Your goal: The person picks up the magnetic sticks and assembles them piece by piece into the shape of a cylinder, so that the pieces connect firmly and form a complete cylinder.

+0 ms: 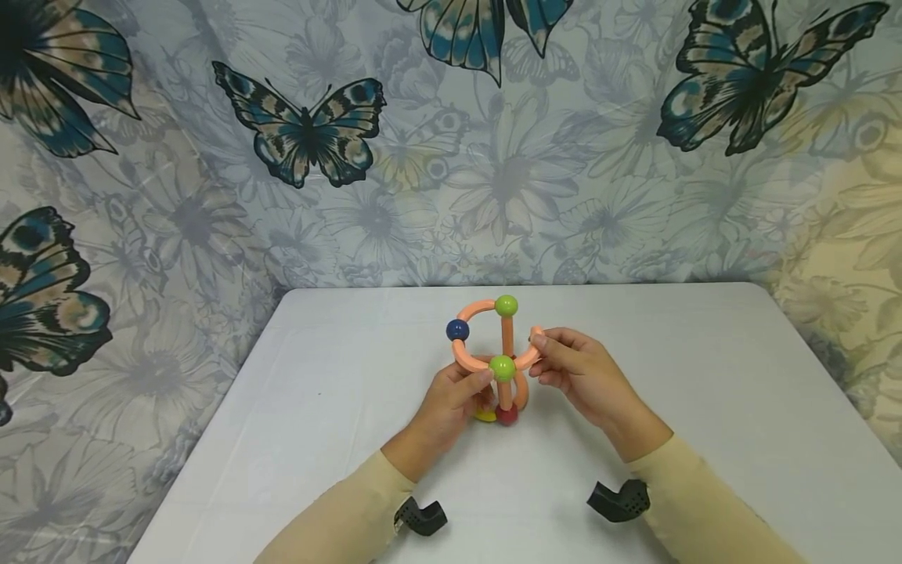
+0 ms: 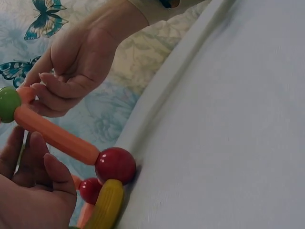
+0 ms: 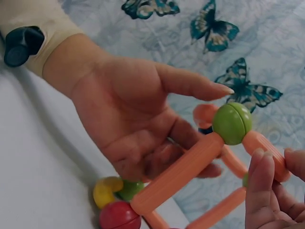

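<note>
Head view, right hand (image 1: pixel 574 374) pinching rod (image 1: pixel 530 356)

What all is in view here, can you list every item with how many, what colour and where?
Ball-and-rod toy structure: one, standing mid-table between the hands.
Orange rods: several, straight and curved, too overlapped to count.
Green balls: two seen from the head camera, one on top, one at the front joint.
Blue ball: one, upper left of the structure.
Red balls: two, at the base.
Yellow piece: at least one, curved, at the base.
Table: one, white.
Backdrop cloth: one, pale floral with teal butterflies.
Wrist cameras: two, black, on cream sleeves.
Left hand: touches the structure's left side.
Right hand: pinches an orange rod end.
</note>
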`<state>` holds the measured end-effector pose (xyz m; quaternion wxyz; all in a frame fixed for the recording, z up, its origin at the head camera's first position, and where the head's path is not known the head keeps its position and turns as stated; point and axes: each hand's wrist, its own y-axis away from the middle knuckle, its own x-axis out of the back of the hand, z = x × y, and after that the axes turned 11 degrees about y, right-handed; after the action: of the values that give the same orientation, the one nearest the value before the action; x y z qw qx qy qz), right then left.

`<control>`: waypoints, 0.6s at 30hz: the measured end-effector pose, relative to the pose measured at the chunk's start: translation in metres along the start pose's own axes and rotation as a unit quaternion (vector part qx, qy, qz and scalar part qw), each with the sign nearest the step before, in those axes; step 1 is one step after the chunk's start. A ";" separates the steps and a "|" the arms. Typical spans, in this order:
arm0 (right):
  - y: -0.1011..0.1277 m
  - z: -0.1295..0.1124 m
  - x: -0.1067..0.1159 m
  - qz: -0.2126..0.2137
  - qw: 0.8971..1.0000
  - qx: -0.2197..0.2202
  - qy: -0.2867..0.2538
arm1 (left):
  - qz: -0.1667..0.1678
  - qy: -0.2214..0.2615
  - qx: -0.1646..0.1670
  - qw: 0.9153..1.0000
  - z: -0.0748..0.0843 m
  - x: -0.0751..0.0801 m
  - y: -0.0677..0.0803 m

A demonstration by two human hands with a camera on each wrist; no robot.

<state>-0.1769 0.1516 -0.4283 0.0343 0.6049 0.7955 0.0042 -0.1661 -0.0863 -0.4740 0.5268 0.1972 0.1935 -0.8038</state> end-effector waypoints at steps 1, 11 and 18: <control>0.000 0.000 -0.001 -0.001 1.000 -0.001 -0.001 | 0.008 -0.018 0.003 1.000 0.002 0.003 0.001; -0.001 0.003 -0.003 0.000 1.000 -0.020 -0.009 | 0.171 -0.049 -0.043 0.983 0.048 0.045 -0.004; 0.000 0.007 -0.001 0.006 1.000 -0.020 0.018 | 0.137 -0.057 -0.035 0.988 0.070 0.056 -0.047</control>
<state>-0.1766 0.1502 -0.4351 0.0318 0.6090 0.7919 0.0315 -0.2385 -0.1483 -0.4396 0.6486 0.1572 0.1629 -0.7267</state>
